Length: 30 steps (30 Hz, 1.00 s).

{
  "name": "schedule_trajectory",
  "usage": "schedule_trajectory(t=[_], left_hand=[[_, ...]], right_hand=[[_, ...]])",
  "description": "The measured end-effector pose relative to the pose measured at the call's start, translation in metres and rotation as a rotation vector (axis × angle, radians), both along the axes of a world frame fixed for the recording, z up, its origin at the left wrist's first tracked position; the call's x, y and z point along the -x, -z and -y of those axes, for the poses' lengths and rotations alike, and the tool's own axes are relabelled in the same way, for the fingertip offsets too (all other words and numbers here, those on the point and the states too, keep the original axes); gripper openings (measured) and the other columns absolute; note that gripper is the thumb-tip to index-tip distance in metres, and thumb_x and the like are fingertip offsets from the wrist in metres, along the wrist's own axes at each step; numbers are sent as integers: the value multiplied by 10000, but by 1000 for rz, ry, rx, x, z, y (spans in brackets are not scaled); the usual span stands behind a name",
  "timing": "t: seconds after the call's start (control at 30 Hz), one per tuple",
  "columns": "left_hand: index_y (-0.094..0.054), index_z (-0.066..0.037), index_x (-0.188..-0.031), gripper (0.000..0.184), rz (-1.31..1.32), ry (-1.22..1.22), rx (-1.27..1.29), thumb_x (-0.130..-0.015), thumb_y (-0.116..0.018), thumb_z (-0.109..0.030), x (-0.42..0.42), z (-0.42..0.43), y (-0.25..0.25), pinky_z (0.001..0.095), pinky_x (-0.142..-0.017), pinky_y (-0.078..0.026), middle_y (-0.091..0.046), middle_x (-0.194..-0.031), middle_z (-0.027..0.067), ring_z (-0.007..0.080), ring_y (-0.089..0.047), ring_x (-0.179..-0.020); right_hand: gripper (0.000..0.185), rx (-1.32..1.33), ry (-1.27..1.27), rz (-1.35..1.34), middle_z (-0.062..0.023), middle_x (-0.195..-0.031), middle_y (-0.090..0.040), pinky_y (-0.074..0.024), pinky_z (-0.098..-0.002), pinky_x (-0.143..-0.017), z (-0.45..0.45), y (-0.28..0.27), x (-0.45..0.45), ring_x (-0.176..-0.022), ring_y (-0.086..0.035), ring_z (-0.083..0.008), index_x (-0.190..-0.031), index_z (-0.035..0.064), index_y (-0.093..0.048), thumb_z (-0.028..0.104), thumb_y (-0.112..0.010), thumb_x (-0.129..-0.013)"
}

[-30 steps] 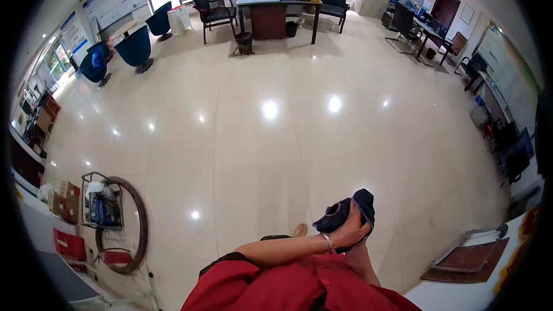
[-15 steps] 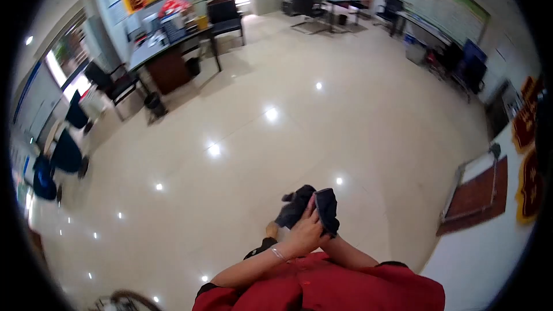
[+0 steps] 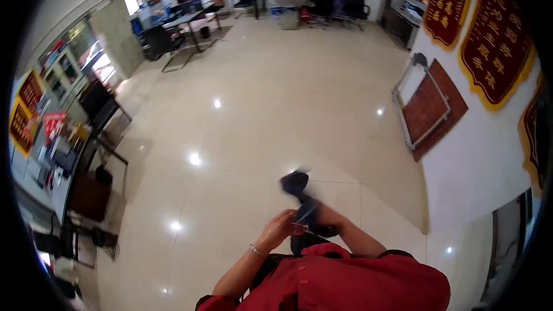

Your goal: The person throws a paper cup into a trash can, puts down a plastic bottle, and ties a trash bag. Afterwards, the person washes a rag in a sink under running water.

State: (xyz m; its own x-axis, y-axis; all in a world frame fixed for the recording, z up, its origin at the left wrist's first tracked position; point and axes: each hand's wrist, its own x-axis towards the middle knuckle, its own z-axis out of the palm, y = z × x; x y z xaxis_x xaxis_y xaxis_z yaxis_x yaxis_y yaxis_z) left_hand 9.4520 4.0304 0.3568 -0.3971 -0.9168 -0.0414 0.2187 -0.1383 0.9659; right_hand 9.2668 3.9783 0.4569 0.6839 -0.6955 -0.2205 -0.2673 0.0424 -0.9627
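Observation:
A dark grey, glove-like cloth hangs in front of my red shirt, smeared by motion; its far end sticks out over the floor. My left hand has its fingers closed on the near-left edge of this cloth, and a bracelet circles that wrist. On the other side, my right hand is against the cloth, which covers its fingers. Whether the right hand is inside the cloth or behind it, I cannot tell.
Shiny tiled floor stretches ahead. At right, a metal frame with a brown board leans on the white wall, below red banners. A cluttered desk stands left; office chairs and tables are at the back.
My view has turned to the right. My hands, previously pressed together, are now slightly apart, and the dark cloth stretches farther forward from them.

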Motion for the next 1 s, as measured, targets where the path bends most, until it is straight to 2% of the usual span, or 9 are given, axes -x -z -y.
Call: schedule_trajectory(t=[0.03, 0.07, 0.3, 0.47, 0.53, 0.63, 0.73, 0.8, 1.0], left_hand=[[-411, -38, -1130, 312, 129, -2, 208, -831, -438, -120, 5, 19, 15, 326, -841, -392, -467, -1096, 109, 202, -454, -1026], [-411, -45, -1130, 311, 256, -33, 413, -831, -437, -122, 10, 39, 30, 327, -850, -384, -459, -1106, 109, 202, -447, -1035], [-400, -41, -1140, 405, 592, 133, 451, -772, -500, -176, 17, 205, -103, 292, -852, -357, -457, -1104, 101, 197, -441, -1030], [-502, -36, -1031, 368, 846, 186, 839, -712, -562, -207, 13, 317, -101, 302, -758, -410, -543, -960, 81, 207, -519, -892], [-516, -37, -1014, 351, 736, 330, 796, -708, -558, -205, 21, 365, -99, 302, -746, -413, -554, -932, 71, 206, -526, -866], [-517, -30, -973, 242, 775, 578, 986, -777, -471, -166, 48, 450, -81, 258, -764, -409, -546, -908, 92, 186, -521, -850], [-510, -17, -941, 240, 480, 589, 565, -770, -477, -183, 90, 512, -131, 273, -696, -435, -552, -843, 130, 234, -543, -796], [-496, -8, -894, 253, 824, 672, 771, -748, -491, -215, 128, 561, -140, 317, -652, -443, -543, -796, 161, 283, -548, -757], [-487, -27, -846, 256, 629, 821, 1184, -735, -501, -258, 223, 711, -159, 345, -584, -422, -523, -735, 144, 288, -533, -688]], right_hand=[[655, 749, -147, -143, -135, -1159, -423, -223, -454, -928, 14, -13, -23, -1126, -356, -244, -1206, 152, -371, 378, -632, -650], [636, 832, -253, -300, -131, -1189, -397, -154, -495, -942, 22, -12, -34, -1157, -316, -261, -1191, 190, -398, 417, -624, -642], [262, 368, -62, 287, -91, -1079, -509, -369, -270, -841, 189, -29, 4, -991, -474, -194, -1000, 61, -550, 221, -518, -795], [279, 146, -595, -11, -101, -974, -566, -408, -335, -759, 296, -1, -16, -859, -526, -204, -985, 48, -567, 250, -457, -827], [301, 669, -261, 81, -114, -1034, -539, -394, -353, -812, 319, 3, -15, -914, -505, -234, -1035, 57, -541, 250, -474, -814], [297, 439, -174, 206, -113, -1031, -538, -394, -349, -812, 382, 18, -9, -916, -503, -231, -1027, 54, -542, 244, -484, -806], [293, 292, -94, 258, -113, -1027, -538, -393, -344, -812, 447, 35, 7, -918, -501, -229, -1018, 52, -543, 238, -495, -798], [290, 230, -11, 261, -112, -1025, -537, -393, -342, -812, 491, 41, 27, -919, -499, -228, -1013, 50, -544, 234, -501, -793], [282, 102, 342, 201, -111, -1018, -536, -392, -333, -812, 610, 34, 122, -923, -495, -223, -996, 46, -546, 222, -522, -776]])
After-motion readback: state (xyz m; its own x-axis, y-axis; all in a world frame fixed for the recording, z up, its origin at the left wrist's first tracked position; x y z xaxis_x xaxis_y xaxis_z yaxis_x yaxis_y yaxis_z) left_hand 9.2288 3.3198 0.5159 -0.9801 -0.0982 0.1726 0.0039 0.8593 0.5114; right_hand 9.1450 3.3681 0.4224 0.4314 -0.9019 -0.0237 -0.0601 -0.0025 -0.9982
